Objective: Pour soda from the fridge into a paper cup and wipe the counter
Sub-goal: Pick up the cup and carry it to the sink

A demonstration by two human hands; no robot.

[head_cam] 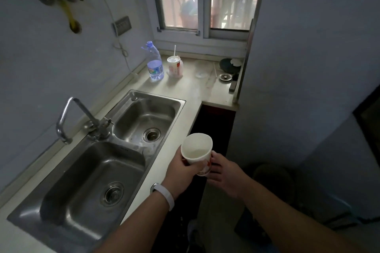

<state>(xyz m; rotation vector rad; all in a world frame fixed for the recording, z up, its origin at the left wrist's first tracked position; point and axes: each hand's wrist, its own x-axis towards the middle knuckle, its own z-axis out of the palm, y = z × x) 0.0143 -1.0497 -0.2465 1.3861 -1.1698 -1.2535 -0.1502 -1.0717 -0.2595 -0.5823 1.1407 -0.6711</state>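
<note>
Head view: we hold the paper cup (197,150) between our hands, left hand (182,170) wrapped round its side, right hand (223,171) gripping its base, tabletop (185,112) just left of them

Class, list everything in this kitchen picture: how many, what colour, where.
paper cup: one, white with red print, held beside the counter edge
sink: one, steel, two basins, in the counter
tap: one, steel, behind the sink
water bottle: one, clear, blue cap, far counter
cup with straw: one, white and red, beside the water bottle
counter: one, pale, along the wall
window: one, white frame, far wall
wristband: one, white, left wrist
left hand: one, grips the paper cup
right hand: one, holds the paper cup
</note>
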